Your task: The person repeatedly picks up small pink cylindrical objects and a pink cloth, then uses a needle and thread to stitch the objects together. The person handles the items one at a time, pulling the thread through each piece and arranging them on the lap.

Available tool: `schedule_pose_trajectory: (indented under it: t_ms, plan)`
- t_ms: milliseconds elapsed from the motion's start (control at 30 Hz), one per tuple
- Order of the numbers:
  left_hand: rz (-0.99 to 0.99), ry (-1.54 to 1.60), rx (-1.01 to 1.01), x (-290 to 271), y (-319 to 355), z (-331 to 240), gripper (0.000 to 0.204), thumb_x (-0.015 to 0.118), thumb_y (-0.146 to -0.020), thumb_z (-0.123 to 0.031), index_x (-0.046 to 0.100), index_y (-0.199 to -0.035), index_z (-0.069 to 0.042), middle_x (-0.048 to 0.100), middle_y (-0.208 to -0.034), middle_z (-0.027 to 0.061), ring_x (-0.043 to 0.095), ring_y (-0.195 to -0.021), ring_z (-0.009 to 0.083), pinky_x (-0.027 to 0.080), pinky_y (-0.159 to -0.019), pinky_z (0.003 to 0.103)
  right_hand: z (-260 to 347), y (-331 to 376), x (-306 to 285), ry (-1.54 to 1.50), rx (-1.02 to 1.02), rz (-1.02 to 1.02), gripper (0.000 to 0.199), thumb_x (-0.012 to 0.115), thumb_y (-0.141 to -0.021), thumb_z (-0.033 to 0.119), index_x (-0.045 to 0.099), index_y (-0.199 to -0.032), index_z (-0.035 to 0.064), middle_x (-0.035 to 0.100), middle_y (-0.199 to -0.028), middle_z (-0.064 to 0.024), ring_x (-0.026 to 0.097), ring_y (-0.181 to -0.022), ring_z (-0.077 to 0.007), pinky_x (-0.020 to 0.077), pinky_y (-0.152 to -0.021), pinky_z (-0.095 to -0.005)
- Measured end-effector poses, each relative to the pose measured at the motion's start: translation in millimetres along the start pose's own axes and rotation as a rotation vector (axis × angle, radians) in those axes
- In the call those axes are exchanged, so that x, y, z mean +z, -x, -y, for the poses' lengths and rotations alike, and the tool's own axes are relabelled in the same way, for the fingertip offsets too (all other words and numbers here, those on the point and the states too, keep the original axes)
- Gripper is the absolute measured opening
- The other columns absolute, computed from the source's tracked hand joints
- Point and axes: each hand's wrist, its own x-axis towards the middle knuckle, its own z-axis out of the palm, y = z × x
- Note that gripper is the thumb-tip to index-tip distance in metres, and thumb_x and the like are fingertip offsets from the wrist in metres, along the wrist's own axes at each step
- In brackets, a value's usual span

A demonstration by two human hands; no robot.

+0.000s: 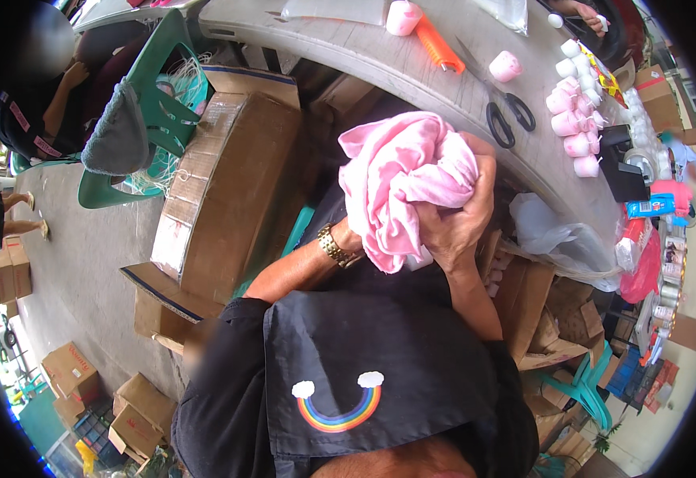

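Observation:
A crumpled pink cloth (403, 179) is bunched up between my two hands, just off the table's near edge. My right hand (455, 231) is closed on its right side, thumb and fingers pressing into the folds. From the left my left hand (351, 237), below a gold watch, reaches in under the cloth, which hides most of its fingers. Below the folds, by my right hand, peeks a small white rounded object (419, 259); the cloth covers the rest. Black-handled scissors (509, 119) lie on the table nearby, beside a small pink-wrapped container (505, 66).
An orange cutter (441, 48) and another pink container (403, 17) rest on the grey table (340, 36). Pink and white containers (575, 119) stand in rows at right. A long cardboard box (232, 183) and green chair (160, 103) are at left, an open carton (535, 307) at right.

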Motion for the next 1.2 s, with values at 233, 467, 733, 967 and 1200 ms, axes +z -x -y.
schedule_pose_trajectory:
  t_ms: [233, 467, 733, 967, 1200]
  plan:
    - [-0.01, -0.127, 0.006, 3, -3, 1, 0.049, 0.066, -0.09, -0.021, 0.048, -0.132, -0.005, 0.054, -0.128, 0.0088, 0.053, -0.116, 0.0173, 0.044, -0.1, 0.031, -6, -4, -3, -0.288, 0.146, -0.156, 0.019, 0.062, -0.071, 0.011, 0.059, -0.086, -0.0008, 0.057, -0.087, -0.003, 0.054, -0.077, -0.0103, 0.045, -0.074, -0.0234]
    - [-0.021, -0.298, 0.017, 4, -5, -1, 0.05, 0.067, -0.089, -0.018, 0.047, -0.132, -0.004, 0.054, -0.128, 0.0085, 0.053, -0.117, 0.0174, 0.043, -0.101, 0.03, -12, -4, -17, -0.191, 0.283, -0.115, 0.022, 0.057, -0.078, 0.006, 0.055, -0.099, -0.0024, 0.058, -0.092, -0.0061, 0.055, -0.083, -0.0138, 0.0459, -0.079, -0.0267]
    - [0.051, -0.955, 0.12, 16, -9, -23, 0.051, 0.068, -0.088, -0.015, 0.047, -0.133, -0.004, 0.055, -0.128, 0.0082, 0.052, -0.117, 0.0176, 0.042, -0.102, 0.03, -5, -10, -8, 0.065, -0.018, 0.103, 0.074, 0.086, -0.058, 0.049, 0.053, -0.107, 0.0044, 0.054, -0.108, -0.0155, 0.062, -0.092, -0.0337, 0.0527, -0.074, -0.0402]
    - [0.032, -0.503, -0.087, -5, -17, -26, 0.06, 0.074, -0.083, -0.019, 0.046, -0.134, -0.005, 0.055, -0.128, 0.0077, 0.052, -0.118, 0.0178, 0.041, -0.103, 0.031, -5, -13, -12, 0.02, -0.23, 0.173, 0.044, 0.082, -0.072, 0.03, 0.057, -0.096, 0.0027, 0.057, -0.099, -0.0129, 0.064, -0.083, -0.0281, 0.0521, -0.068, -0.0364]
    - [0.168, -0.526, 0.066, -22, -8, -11, 0.066, 0.071, -0.084, -0.03, 0.044, -0.138, -0.004, 0.046, -0.14, 0.0112, 0.045, -0.128, 0.0225, 0.034, -0.108, 0.035, -15, -7, -16, -0.327, 0.18, 0.048, 0.034, 0.076, -0.08, 0.023, 0.056, -0.095, -0.0004, 0.058, -0.091, -0.0095, 0.058, -0.079, -0.0195, 0.0459, -0.073, -0.0282]
